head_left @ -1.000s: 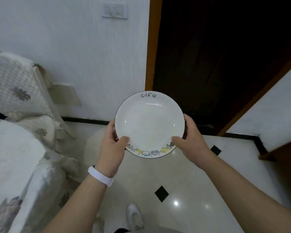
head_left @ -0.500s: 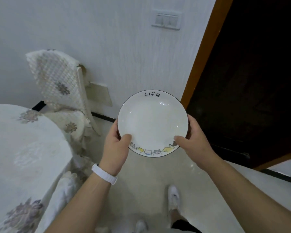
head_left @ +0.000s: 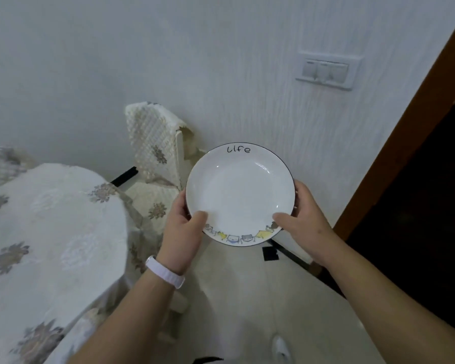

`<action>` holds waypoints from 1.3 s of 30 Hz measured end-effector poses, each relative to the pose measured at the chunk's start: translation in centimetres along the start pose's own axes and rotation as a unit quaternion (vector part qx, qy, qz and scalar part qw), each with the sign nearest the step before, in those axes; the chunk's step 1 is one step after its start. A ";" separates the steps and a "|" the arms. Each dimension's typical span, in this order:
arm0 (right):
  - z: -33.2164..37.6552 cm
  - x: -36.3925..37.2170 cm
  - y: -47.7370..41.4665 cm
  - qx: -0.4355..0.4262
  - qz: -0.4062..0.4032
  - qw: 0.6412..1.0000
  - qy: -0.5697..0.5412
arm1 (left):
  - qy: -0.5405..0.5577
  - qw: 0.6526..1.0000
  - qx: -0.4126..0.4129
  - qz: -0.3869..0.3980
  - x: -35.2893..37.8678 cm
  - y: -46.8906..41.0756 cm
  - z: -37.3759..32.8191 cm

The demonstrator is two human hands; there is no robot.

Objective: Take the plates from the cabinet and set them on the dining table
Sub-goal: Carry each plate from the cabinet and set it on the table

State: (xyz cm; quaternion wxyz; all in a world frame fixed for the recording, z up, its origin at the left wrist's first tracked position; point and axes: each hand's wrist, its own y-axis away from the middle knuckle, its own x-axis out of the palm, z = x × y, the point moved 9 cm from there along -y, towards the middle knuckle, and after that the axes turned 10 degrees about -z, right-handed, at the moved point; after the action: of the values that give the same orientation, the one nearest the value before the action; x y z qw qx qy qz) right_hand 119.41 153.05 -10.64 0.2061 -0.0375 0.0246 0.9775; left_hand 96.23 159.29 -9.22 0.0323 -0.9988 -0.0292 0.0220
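I judge I'm mid-carry: my left hand [head_left: 182,233] and right hand [head_left: 301,224] clamp the plate [head_left: 240,195] at mid-frame, and next it needs lowering flat onto the dining table [head_left: 45,232] at left.

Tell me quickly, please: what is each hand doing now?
Left hand: holding the plate, thumb over its near-left rim.
Right hand: holding the same plate at its right rim.

White plate [head_left: 239,195] with dark rim, cartoon border; cream tablecloth [head_left: 50,232] with grey-brown flowers
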 end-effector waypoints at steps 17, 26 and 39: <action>-0.8 15.9 -12.0 -0.015 0.217 0.975 0.037 | -0.041 0.969 -0.052 -0.239 -10.1 -7.5 4.0; 0.1 30.4 -20.3 -0.013 0.250 0.964 0.090 | -0.005 0.962 -0.069 -0.264 -19.0 -19.7 7.5; 1.7 52.2 -24.0 -0.025 0.362 0.924 0.124 | -0.012 0.934 -0.096 -0.344 -35.1 -27.3 9.1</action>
State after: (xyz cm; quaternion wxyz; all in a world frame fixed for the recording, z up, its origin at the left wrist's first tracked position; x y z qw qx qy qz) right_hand 81.42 196.05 -14.10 -0.1676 -0.1522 0.0375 0.9733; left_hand 59.22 185.02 -15.07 -0.0586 -0.9258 -0.3731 0.0187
